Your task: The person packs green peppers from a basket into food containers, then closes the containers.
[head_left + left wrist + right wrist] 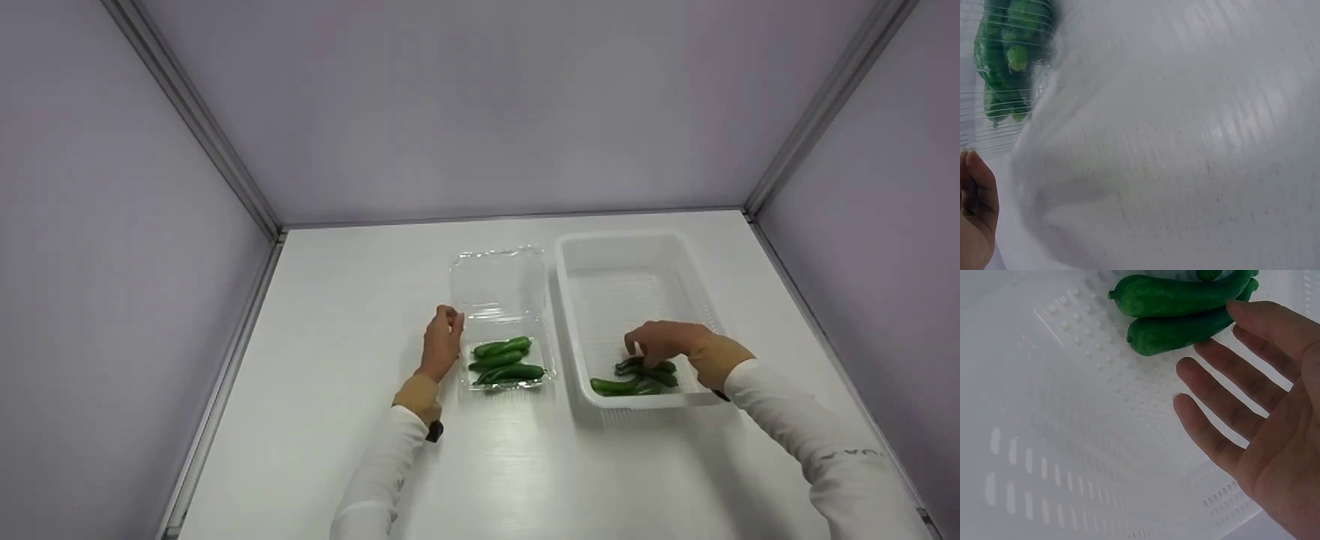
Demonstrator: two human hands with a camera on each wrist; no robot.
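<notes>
A clear plastic clamshell box (499, 289) lies open mid-table, its near half holding several small green cucumbers (506, 360). My left hand (448, 321) sits at the box's left rim with curled fingers that pinch the edge. In the left wrist view one finger of that hand (977, 208) shows beside the blurred box wall (994, 129) and the cucumbers (1008, 56). To the right stands a white perforated basket (564, 300) with several cucumbers (634, 379) at its near end. My right hand (649, 346) reaches into it; its straight, spread fingers (1213, 377) touch the cucumbers (1174, 295) without gripping any.
The white table (360, 300) is bounded by pale walls at the back and on both sides, with metal corner posts (225, 157). The far half of the basket floor (626, 296) holds nothing.
</notes>
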